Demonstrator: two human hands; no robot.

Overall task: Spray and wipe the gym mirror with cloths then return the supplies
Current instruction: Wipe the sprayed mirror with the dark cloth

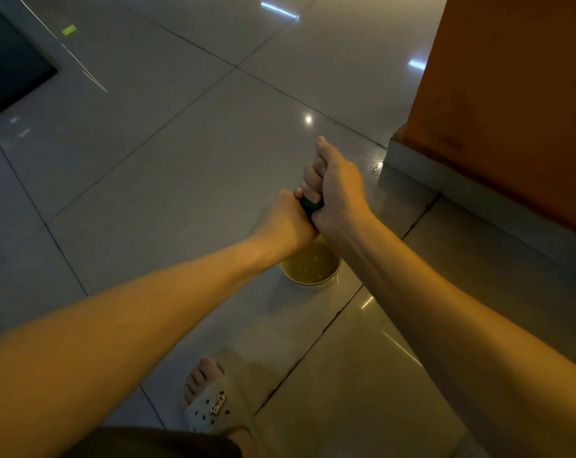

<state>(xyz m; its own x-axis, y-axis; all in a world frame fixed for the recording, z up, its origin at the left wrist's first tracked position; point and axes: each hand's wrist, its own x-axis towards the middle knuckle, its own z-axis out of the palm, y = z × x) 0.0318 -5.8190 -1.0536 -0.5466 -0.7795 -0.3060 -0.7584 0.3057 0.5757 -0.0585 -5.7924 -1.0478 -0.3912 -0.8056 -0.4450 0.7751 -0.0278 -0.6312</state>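
Observation:
Both my hands are clenched together around a dark green cloth (310, 206), held over a small yellow bucket (313, 281) on the tiled floor. My left hand (288, 223) grips the cloth's near end. My right hand (338, 190) grips the far end, fingers wrapped around it. Only a small strip of the cloth shows between the two fists. The bucket holds water with a few bubbles; my arms cover part of its rim.
An orange wall (511, 110) with a grey skirting (478, 200) stands at the right, close to the bucket. My foot in a white slipper (210, 408) is on the glossy grey tile floor (164, 160). A dark panel (6, 67) lies at the far left.

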